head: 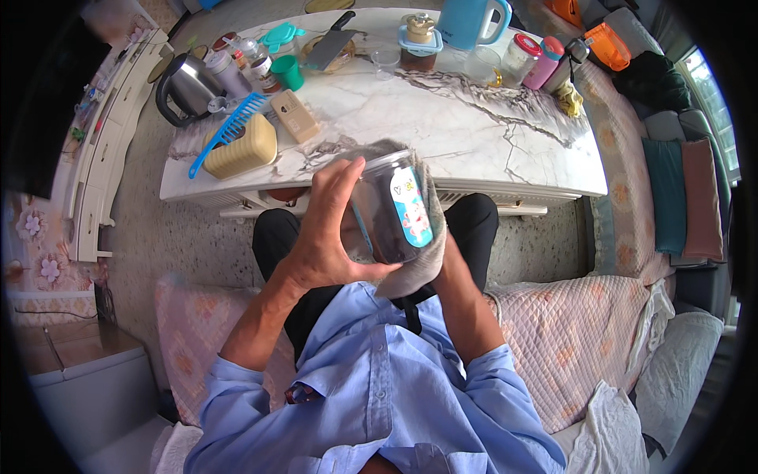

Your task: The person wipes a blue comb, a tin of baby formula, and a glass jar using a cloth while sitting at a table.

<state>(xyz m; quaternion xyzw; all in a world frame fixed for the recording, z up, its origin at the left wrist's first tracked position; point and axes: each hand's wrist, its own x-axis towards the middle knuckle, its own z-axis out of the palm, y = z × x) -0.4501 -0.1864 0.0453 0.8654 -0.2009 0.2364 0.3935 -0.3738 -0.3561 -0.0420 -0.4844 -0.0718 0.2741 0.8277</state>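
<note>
My left hand [323, 237] grips a clear plastic jar [379, 219], its thumb beneath the lower end and fingers along the far side. The jar is tilted above my lap, in front of the table edge. A blue and white sticker with a cartoon figure is on its side. A grey cloth [435, 237] wraps around the jar's right side, behind its top and under its base. My right hand [451, 258] holds this cloth against the jar; its fingers are hidden by the cloth, with only the wrist area showing. What is inside the jar cannot be made out.
The marble-patterned table [379, 124] carries a blue comb [228, 135] on a cream box [243, 148], a beige box [294, 116], a steel kettle [188, 86] and a cleaver [331, 50]. Farther back stand a blue kettle [465, 23], a glass mug [482, 64] and a red-lidded jar [521, 59].
</note>
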